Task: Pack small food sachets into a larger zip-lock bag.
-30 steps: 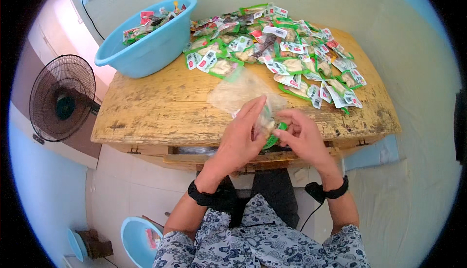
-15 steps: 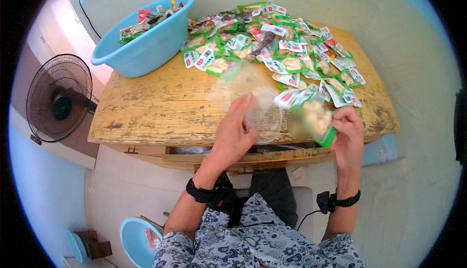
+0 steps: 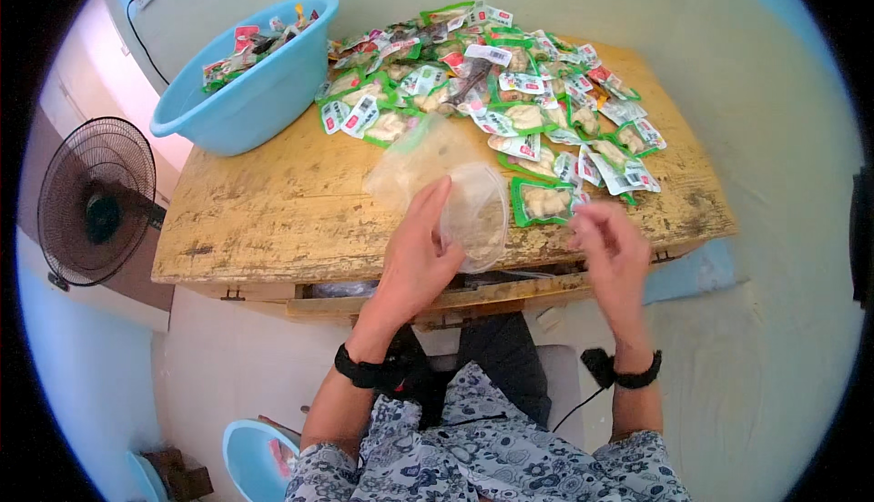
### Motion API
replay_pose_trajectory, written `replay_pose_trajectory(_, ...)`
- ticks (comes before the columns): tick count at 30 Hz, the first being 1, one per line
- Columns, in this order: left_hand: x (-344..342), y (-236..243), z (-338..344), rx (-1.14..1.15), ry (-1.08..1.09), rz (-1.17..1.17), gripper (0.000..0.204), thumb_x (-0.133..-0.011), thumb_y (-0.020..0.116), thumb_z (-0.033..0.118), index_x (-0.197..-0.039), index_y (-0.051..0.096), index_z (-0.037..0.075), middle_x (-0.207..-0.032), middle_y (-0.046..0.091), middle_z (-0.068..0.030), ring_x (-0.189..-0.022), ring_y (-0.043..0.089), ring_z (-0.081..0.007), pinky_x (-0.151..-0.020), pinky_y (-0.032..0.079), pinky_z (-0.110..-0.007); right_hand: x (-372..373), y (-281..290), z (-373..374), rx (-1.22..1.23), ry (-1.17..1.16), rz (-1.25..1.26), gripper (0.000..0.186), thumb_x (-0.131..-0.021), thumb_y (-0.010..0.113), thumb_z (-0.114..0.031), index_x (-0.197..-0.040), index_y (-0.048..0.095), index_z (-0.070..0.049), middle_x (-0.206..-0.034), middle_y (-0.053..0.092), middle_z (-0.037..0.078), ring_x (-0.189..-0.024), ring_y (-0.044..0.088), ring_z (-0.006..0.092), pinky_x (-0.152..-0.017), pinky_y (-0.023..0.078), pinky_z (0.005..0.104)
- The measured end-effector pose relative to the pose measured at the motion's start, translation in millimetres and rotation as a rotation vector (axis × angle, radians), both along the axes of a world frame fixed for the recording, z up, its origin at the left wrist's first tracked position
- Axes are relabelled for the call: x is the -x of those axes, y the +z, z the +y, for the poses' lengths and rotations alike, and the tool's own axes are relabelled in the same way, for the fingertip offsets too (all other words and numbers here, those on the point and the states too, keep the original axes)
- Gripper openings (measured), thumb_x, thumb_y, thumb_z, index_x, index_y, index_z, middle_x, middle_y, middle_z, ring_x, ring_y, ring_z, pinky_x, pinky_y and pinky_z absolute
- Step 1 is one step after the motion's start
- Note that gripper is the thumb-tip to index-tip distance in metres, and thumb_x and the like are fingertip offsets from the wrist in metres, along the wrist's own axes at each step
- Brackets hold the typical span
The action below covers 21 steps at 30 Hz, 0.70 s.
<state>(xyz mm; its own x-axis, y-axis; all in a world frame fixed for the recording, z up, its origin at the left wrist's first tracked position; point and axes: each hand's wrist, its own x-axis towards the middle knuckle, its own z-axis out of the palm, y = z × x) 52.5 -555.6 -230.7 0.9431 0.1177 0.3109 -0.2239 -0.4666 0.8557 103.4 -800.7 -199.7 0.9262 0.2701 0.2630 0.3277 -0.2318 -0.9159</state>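
A clear plastic bag (image 3: 428,161) lies on the worn wooden table (image 3: 273,220), its round mouth near the front edge. My left hand (image 3: 421,252) grips the bag's mouth on its left side and holds it apart. My right hand (image 3: 608,245) hovers over the table's front edge, blurred, fingers spread, with nothing in it. A green-edged snack packet (image 3: 543,202) lies flat just left of its fingertips, right beside the bag's mouth. A broad pile of similar packets (image 3: 510,74) covers the far right half of the table.
A light blue basin (image 3: 246,101) with several packets stands at the table's far left corner. A black floor fan (image 3: 96,202) stands left of the table. A smaller blue tub (image 3: 259,461) sits on the floor by my left knee. A drawer gap (image 3: 364,291) shows under the table's edge.
My right hand carried a handful of packets to the right, then dropped back to the front edge without them. A packet now lies beside the bag. My left hand stayed on the bag.
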Motion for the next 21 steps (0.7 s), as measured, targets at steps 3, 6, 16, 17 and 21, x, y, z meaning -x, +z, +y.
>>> replay_pose_trajectory(3,1,1,-1,0.022,0.002,0.014,0.076,-0.079,0.062,-0.006,-0.151,0.041,0.006,-0.144,0.049,-0.0086,-0.078,0.052,-0.0104,-0.068,0.048,-0.023,-36,-7,-18,0.311,-0.281,-0.523,0.019,-0.097,0.064,-0.016,-0.109,0.065,-0.002,-0.09,0.065,0.01,-0.079,0.067,0.0246,-0.069,0.053,0.0334)
replay_pose_trajectory(6,0,-3,0,0.06,-0.018,0.011,0.076,-0.079,0.061,-0.007,-0.151,0.041,0.006,-0.144,0.049,-0.0076,-0.078,0.051,-0.0093,-0.067,0.047,-0.022,-50,-18,-22,0.628,-0.312,-0.542,0.032,-0.092,0.07,-0.03,-0.107,0.065,-0.003,-0.092,0.06,0.012,-0.09,0.062,0.0319,-0.077,0.051,0.041)
replay_pose_trajectory(16,0,-2,1,0.026,-0.026,0.025,0.076,-0.078,0.062,-0.003,-0.15,0.039,0.001,-0.145,0.049,-0.0157,-0.077,0.059,-0.0197,-0.073,0.052,-0.03,-67,-22,-28,0.641,-0.031,-0.393,0.056,-0.077,0.082,-0.037,-0.12,0.061,-0.007,-0.105,0.059,0.013,-0.103,0.058,0.0333,-0.086,0.049,0.0454)
replay_pose_trajectory(17,0,-2,1,0.022,-0.027,0.023,0.076,-0.078,0.062,-0.003,-0.15,0.038,0.002,-0.145,0.049,-0.0159,-0.077,0.059,-0.0199,-0.073,0.052,-0.031,-66,-21,-25,0.578,-0.047,-0.399,0.058,-0.076,0.083,-0.036,-0.121,0.06,-0.007,-0.105,0.059,0.013,-0.102,0.058,0.0334,-0.087,0.049,0.0453)
replay_pose_trajectory(21,2,1,1,-0.01,-0.046,0.007,0.077,-0.078,0.062,-0.003,-0.15,0.038,0.002,-0.145,0.049,-0.0158,-0.077,0.059,-0.0196,-0.073,0.052,-0.03,-70,0,-24,0.656,0.017,-0.324,0.061,-0.074,0.084,-0.036,-0.12,0.06,-0.005,-0.108,0.059,0.014,-0.102,0.058,0.0333,-0.087,0.048,0.0439)
